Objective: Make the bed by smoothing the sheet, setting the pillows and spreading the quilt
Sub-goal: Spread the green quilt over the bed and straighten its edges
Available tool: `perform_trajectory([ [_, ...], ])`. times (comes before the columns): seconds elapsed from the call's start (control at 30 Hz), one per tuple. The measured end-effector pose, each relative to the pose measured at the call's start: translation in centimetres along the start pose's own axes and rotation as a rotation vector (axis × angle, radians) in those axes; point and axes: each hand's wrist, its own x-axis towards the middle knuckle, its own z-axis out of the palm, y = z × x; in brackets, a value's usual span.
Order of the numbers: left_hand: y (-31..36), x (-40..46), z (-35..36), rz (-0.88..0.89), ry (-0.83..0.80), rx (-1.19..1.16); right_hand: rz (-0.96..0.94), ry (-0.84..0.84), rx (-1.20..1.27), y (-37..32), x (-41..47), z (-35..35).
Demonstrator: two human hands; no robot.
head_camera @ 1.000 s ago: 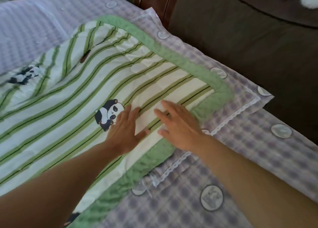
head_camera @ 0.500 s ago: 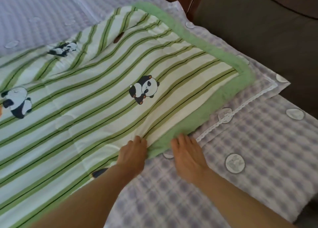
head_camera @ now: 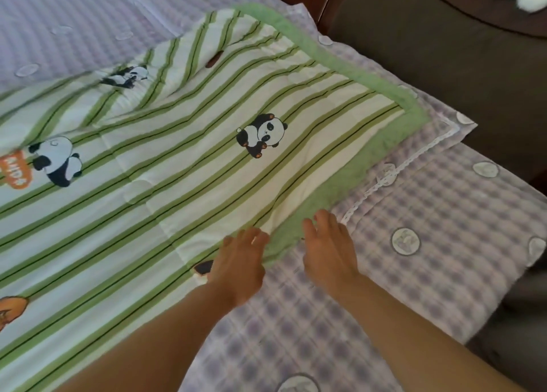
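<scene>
Purple checked sheet (head_camera: 370, 317) covers the bed, and a dark brown sofa (head_camera: 429, 66) sits just past its far edge. On top of the sheet lies the quilt (head_camera: 177, 169), white with green stripes, little pandas and a soft green border. It spreads from the left side out to a corner near the sofa. Under that corner a pillow (head_camera: 438, 143) with a white lace trim peeks out.

One second ago both hands were flat in the middle of the stripes, close to a panda. Now they have slid back to the near edge of the quilt. The panda that was beside the fingers sits well up the quilt from them.

The left hand (head_camera: 239, 267) rests on the edge with its fingers bent down on the cloth; I cannot tell if it pinches the cloth or only presses it. The right hand (head_camera: 328, 249) has its fingers apart and holds nothing. Its fingertips touch the green border, and the rest of it is over the bare sheet.

The part near the hands looks flat, so I think that bit is smoothed. Farther up, near the top left, the quilt is bumpy with a big fold. I think that spot needs a pull next.
</scene>
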Motion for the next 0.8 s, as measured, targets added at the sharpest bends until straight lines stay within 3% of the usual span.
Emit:
perform_trajectory([
  [0.07,-1.9,-1.4,0.7,-0.218,0.014,0.001,-0.112,-0.092,0.052,-1.0,0.6,0.6],
  [0.17,-5.3,-4.3,2.5,-0.522,-0.213,-0.022,-0.234,-0.305,0.095,-2.6,0.6,2.8],
  [0.27,-6.1,-7.0,4.2,-0.456,-0.347,0.088,-0.232,-0.426,0.074,-2.9,-1.5,5.1],
  [0.47,-2.8,-8.1,5.0,-0.377,-0.456,0.101,0.014,-0.403,0.045,1.5,-7.5,6.9],
  [0.57,-1.6,-9.3,4.9,-0.292,-0.495,0.122,0.104,-0.431,0.042,0.6,-7.9,6.0],
  [0.7,-3.0,-11.7,3.9,-0.228,-0.402,0.062,0.097,-0.303,0.129,-4.5,-7.0,4.1],
  [0.8,-5.9,-13.5,3.1,-0.334,-0.308,0.019,-0.054,-0.219,0.162,-8.8,-6.1,3.8],
])
